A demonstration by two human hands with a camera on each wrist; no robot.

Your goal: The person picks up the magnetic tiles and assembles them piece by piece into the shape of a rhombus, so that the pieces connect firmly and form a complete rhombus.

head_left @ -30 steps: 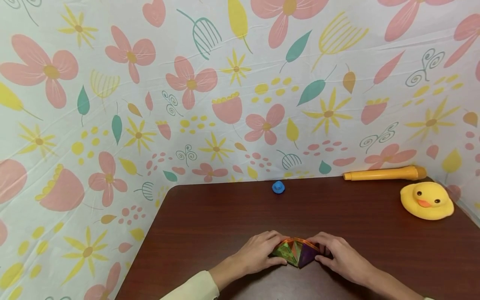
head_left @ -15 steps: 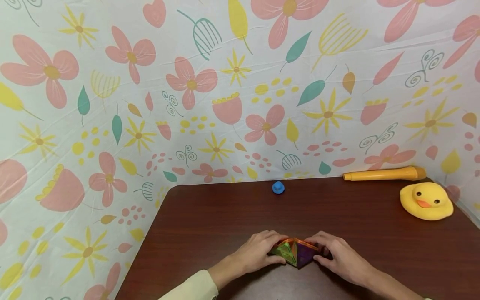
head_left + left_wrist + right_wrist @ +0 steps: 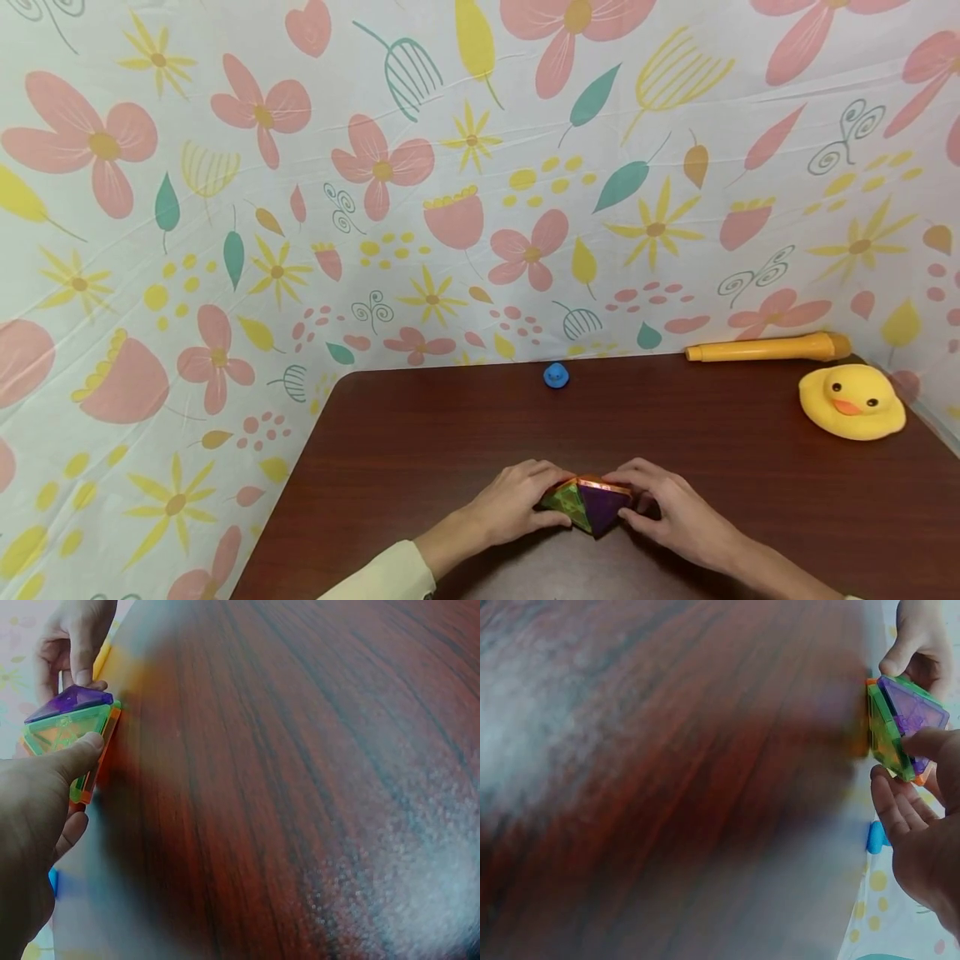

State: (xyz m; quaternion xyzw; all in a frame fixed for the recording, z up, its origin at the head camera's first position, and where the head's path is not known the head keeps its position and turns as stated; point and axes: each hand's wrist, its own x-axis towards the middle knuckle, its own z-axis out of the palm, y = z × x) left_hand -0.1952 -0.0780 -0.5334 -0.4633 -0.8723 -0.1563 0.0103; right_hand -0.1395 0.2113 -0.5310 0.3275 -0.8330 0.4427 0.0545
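Note:
Between the two hands, low over the table, is a faceted shape of translucent magnetic tiles, with green, purple and orange triangles. My left hand grips its green side, thumb on the near face and fingers behind. On the other side, my right hand holds the purple part with thumb and fingers. The left wrist view shows the left thumb pressed on a green tile, with a purple tile above it. In the right wrist view the right thumb lies on the purple tile. The fingers partly hide the far faces.
A small blue toy duck sits at the table's back edge. At the back right are a yellow toy microphone and a yellow rubber duck. A flowered cloth hangs behind the dark wooden table.
My right hand has moved slightly left, bringing the purple part against the green one. The gap that showed tiles inside has closed. My left hand has barely moved.

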